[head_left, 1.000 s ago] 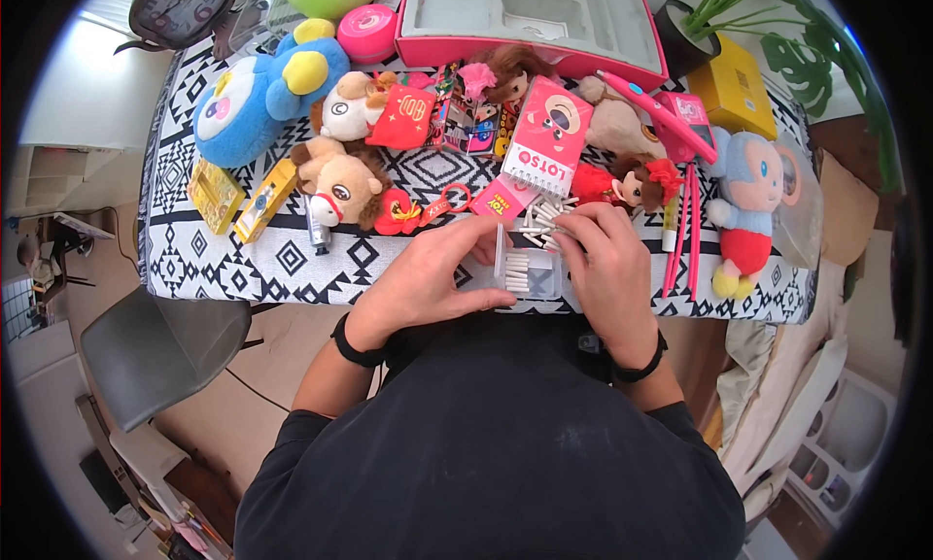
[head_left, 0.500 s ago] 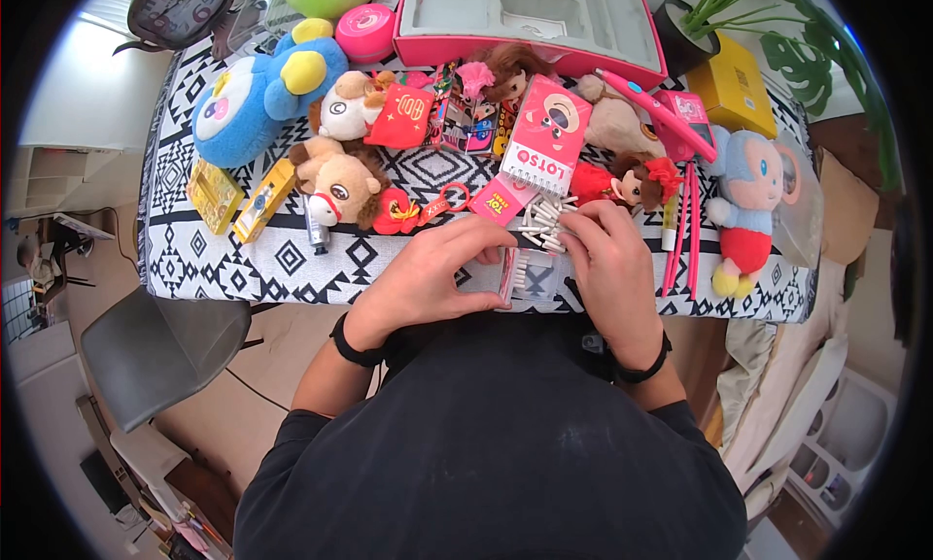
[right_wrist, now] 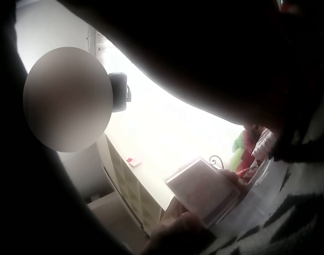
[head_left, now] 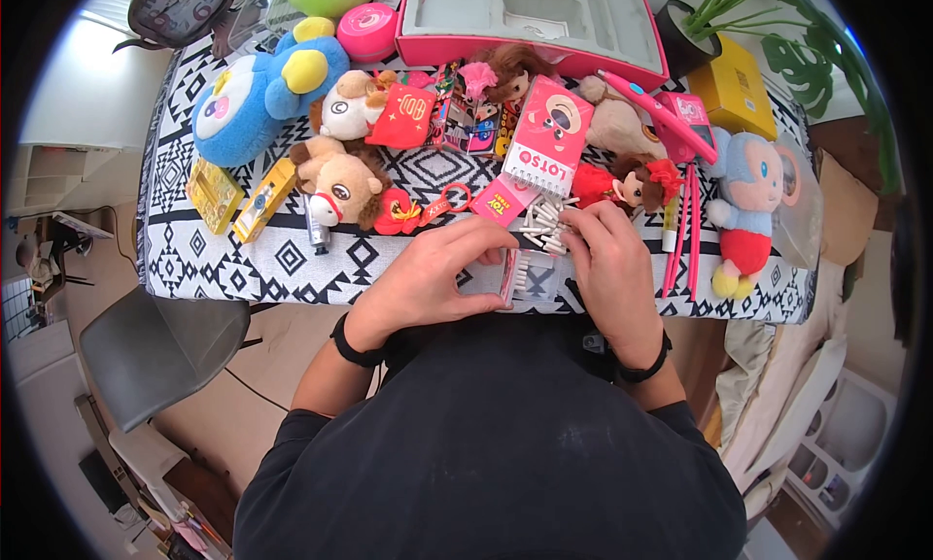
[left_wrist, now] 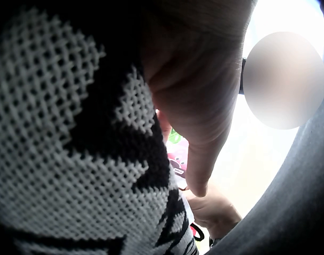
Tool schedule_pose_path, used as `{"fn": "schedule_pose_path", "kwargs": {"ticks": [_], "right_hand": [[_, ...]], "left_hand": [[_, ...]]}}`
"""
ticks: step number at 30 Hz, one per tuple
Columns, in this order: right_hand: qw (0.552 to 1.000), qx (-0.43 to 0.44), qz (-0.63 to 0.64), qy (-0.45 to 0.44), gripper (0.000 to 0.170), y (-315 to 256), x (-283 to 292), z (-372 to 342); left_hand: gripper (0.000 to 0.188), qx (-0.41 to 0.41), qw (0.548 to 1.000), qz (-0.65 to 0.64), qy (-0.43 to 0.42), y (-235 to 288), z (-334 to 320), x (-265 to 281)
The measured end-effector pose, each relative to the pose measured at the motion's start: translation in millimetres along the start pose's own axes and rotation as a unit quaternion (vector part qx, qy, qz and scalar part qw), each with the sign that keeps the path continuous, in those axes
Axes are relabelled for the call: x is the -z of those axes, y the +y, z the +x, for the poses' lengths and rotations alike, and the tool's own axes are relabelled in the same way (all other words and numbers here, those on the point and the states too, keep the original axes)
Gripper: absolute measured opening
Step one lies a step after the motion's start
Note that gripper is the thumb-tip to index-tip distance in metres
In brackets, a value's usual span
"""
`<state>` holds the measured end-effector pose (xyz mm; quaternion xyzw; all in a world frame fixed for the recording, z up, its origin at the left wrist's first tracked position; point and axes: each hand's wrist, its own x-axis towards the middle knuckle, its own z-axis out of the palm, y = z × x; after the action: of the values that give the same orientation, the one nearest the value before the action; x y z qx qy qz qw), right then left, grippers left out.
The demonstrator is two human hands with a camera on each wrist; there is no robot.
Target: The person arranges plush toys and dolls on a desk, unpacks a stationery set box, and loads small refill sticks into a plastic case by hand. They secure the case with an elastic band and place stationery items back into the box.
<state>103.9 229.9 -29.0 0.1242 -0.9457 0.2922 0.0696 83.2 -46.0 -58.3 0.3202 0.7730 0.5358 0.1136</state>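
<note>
At the table's front edge, my left hand (head_left: 432, 278) grips a small clear plastic box (head_left: 536, 280), thumb at the near side and fingers at the far side. Its raised lid (head_left: 508, 276), also seen in the right wrist view as a pale pinkish panel (right_wrist: 202, 191), partly hides a row of short white sticks inside. Just behind the box lies a loose pile of short white sticks (head_left: 537, 220), resembling cotton swabs. My right hand (head_left: 614, 273) pinches at the pile's right side with thumb and forefinger; its fingertips are partly hidden.
A pink LOTSO notepad (head_left: 549, 133) and a pink card (head_left: 501, 201) lie behind the pile. Red-handled scissors (head_left: 447, 201) and a plush horse (head_left: 337, 181) sit left. Pink pens (head_left: 683, 239) and a blue plush toy (head_left: 746, 210) are right. A large pink box (head_left: 530, 50) stands behind.
The box's lid has tilted over to the right, so the sticks inside are more covered and a pink pattern shows. My right hand has shifted slightly at the pile.
</note>
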Motion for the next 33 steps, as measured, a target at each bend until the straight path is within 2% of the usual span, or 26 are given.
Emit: {"fn": "schedule_pose_path", "kwargs": {"ticks": [9,14,24,29,33], "right_hand": [[1.000,0.008,0.017,0.006,0.012,1.4,0.5,1.1],[0.995,0.028,0.055,0.072,0.014,-1.5,3.2,1.1],[0.996,0.008,0.068,0.063,0.014,2.1,-3.4,-2.4],[0.993,0.000,0.085,0.086,0.017,-0.3,-1.2,-2.2],[0.990,0.022,0.117,0.070,0.019,-7.0,7.5,-4.6]], "left_hand": [[0.070,0.020,1.000,-0.006,0.010,-1.7,-2.7,-0.1],[0.071,0.037,0.999,-0.032,0.018,-3.6,-3.9,-2.2],[0.071,0.027,0.999,-0.019,0.019,-4.0,-3.8,-1.9],[0.072,0.025,1.000,-0.004,0.014,-2.7,-2.8,-0.1],[0.072,0.022,1.000,-0.005,0.015,-2.4,-2.8,-0.4]]}}
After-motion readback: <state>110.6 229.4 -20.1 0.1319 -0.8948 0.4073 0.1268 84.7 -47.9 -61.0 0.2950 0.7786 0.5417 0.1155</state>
